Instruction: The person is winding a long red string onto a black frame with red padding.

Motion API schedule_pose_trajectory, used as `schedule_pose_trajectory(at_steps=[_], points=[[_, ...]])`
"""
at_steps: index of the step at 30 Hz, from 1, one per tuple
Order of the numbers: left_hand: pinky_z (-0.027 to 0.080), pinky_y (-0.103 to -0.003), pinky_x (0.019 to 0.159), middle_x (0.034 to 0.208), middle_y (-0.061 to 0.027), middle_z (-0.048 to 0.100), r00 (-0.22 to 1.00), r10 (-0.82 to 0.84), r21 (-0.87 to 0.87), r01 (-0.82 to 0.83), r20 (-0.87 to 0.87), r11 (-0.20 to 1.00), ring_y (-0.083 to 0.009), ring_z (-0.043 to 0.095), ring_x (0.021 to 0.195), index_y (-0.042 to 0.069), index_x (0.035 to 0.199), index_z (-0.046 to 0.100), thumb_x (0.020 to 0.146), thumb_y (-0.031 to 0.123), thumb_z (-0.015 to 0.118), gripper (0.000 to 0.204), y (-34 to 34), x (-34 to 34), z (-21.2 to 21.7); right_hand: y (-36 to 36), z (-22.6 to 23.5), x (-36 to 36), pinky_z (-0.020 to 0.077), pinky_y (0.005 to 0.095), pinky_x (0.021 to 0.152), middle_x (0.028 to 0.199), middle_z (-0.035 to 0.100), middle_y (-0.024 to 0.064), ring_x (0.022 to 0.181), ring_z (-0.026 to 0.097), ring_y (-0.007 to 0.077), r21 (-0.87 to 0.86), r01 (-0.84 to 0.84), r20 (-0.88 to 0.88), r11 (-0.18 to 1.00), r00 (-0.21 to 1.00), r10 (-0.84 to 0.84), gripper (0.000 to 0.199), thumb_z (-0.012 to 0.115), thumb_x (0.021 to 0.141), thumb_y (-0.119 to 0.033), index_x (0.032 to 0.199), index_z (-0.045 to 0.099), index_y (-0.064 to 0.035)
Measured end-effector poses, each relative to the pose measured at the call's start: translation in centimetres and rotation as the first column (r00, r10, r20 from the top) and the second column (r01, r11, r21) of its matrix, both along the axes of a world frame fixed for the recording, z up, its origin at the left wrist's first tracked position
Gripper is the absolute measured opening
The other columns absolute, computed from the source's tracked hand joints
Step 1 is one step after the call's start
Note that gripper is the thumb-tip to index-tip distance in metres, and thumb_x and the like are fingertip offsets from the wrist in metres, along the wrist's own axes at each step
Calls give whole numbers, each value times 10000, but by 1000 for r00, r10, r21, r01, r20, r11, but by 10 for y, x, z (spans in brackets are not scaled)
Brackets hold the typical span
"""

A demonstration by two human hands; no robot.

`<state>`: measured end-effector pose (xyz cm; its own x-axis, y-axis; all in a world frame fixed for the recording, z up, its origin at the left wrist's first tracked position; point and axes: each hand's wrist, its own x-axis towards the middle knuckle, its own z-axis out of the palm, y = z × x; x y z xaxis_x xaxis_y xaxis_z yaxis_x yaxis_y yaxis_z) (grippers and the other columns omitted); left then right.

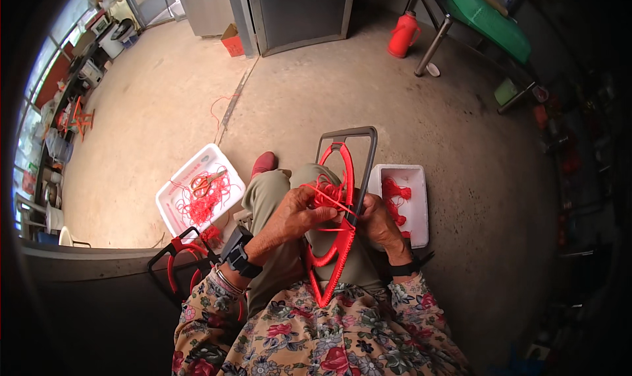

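Note:
Upright against my lap leans a dark looped frame [374, 149] with a red cord-wrapped piece [339, 251] inside it, narrowing to a point near my waist. My left hand [291, 215] is closed on a loose bundle of red cord [326, 190], thumb pointing toward the frame. On the frame's other side, my right hand [383, 226] is closed at its edge, where the cord crosses. Its fingertips are partly hidden, so the exact grip on the strand is unclear. Strands stretch between both hands over the wrapped piece.
Left of my legs, a white plastic basket [166, 203] holds tangled red cord and scissors [208, 182]. A white foam box [422, 208] with red cord bundles stands at right. Beside my left arm is another dark frame [153, 265]. A red thermos [403, 35] stands near a metal table leg [434, 46].

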<state>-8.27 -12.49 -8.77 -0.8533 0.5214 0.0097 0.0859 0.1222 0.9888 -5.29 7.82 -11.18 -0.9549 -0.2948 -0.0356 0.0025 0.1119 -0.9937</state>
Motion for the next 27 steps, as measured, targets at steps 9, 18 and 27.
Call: schedule_pose_trajectory(at_steps=[9, 18, 27], points=[[483, -248, 696, 815, -25, 672, 960, 123, 22, -133, 253, 991, -93, 609, 774, 15, 959, 667, 846, 102, 676, 143, -14, 25, 31, 21, 72, 35, 452, 262, 631, 783, 631, 47, 725, 571, 105, 6, 227, -258, 974, 941, -218, 100, 660, 837, -101, 851, 626, -8], [508, -238, 734, 890, -37, 672, 936, 90, 247, -181, 340, 952, -87, 619, 817, -18, 1015, 630, 865, 106, 669, 198, -9, 36, 69, -22, 97, 30, 408, 368, 669, 704, 555, 90, 702, 561, 258, 450, 169, -513, 877, 853, 99, 234, 714, 779, -196, 909, 620, -25], [454, -222, 624, 890, -19, 647, 983, 84, 228, -121, 166, 966, -71, 558, 739, -14, 1103, 631, 907, 176, 631, 273, -1, 40, 81, 0, 97, 36, 394, 244, 635, 698, 522, -24, 664, 481, 59, 124, 158, -111, 980, 983, -145, 169, 649, 794, -136, 878, 635, 10]])
